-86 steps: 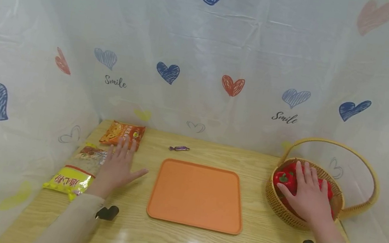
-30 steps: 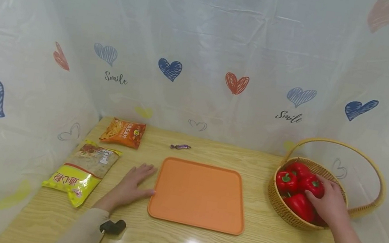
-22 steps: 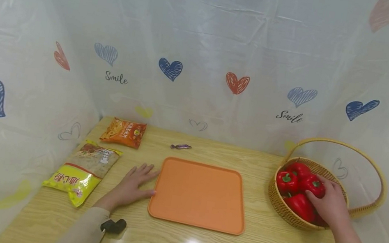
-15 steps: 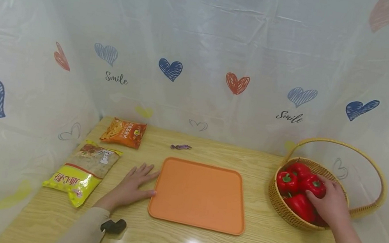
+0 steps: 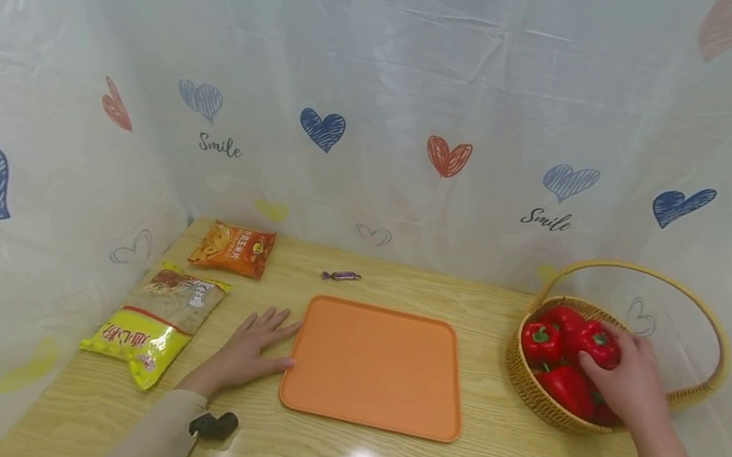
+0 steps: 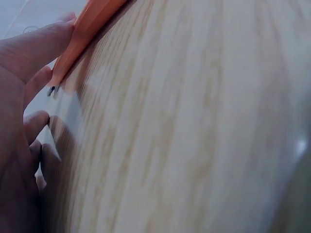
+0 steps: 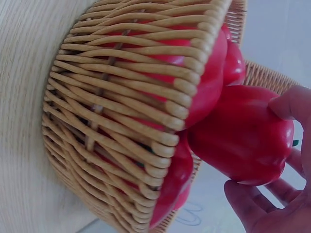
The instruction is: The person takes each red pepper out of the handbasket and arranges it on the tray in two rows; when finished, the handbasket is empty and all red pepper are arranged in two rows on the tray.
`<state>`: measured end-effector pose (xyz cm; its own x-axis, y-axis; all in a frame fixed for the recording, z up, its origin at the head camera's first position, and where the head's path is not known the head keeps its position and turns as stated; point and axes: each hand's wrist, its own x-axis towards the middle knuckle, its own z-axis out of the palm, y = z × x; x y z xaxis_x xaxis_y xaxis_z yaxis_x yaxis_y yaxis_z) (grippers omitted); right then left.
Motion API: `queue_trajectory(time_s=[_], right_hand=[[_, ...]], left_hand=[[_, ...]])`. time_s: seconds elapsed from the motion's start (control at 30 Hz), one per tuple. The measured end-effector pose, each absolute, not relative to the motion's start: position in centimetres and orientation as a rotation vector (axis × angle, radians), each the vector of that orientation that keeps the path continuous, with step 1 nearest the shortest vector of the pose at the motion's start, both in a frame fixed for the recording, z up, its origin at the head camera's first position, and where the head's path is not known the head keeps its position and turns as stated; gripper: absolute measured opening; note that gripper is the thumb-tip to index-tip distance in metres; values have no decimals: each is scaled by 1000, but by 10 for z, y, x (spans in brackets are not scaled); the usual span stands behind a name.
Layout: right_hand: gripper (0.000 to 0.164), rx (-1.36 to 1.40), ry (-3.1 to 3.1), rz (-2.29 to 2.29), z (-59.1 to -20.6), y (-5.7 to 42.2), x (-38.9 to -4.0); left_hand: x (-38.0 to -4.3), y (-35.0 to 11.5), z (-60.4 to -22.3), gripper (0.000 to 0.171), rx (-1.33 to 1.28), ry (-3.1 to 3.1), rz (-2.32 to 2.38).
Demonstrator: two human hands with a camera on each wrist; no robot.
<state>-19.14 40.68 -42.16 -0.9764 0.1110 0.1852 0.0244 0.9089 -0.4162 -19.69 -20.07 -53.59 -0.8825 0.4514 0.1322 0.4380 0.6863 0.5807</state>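
Observation:
My right hand [image 5: 628,382] grips a red bell pepper [image 5: 604,349] at the woven basket on the right. In the right wrist view, thumb and fingers curl around this pepper [image 7: 245,133], which sticks up past the rim beside the others. Several more red peppers [image 5: 564,389] lie inside the basket [image 5: 541,404]. My left hand [image 5: 243,352] rests on the table with fingers spread. Its thumb and fingertips are right at the left edge of an orange rectangular tray [image 5: 377,371], which holds nothing.
A yellow-and-clear food bag [image 5: 159,320] lies left of my left hand, with an orange snack packet [image 5: 233,249] behind it. A small purple-wrapped candy [image 5: 341,276] lies behind the tray. The basket's tall handle [image 5: 698,314] arches at right. A heart-print curtain [image 5: 383,106] surrounds the wooden table.
Both hands came down from hovering: the left to the tray's edge, the right onto a pepper. Just now the right hand has raised that pepper slightly and shifted it right. The left stays still.

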Motion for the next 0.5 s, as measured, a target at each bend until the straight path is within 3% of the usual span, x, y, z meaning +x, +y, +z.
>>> queue_trajectory(time_s=[0.5], right_hand=[[75,-74,-2854,609,-405,395,-187]], left_hand=[[-198,-202,-538,70,780,2873,967]])
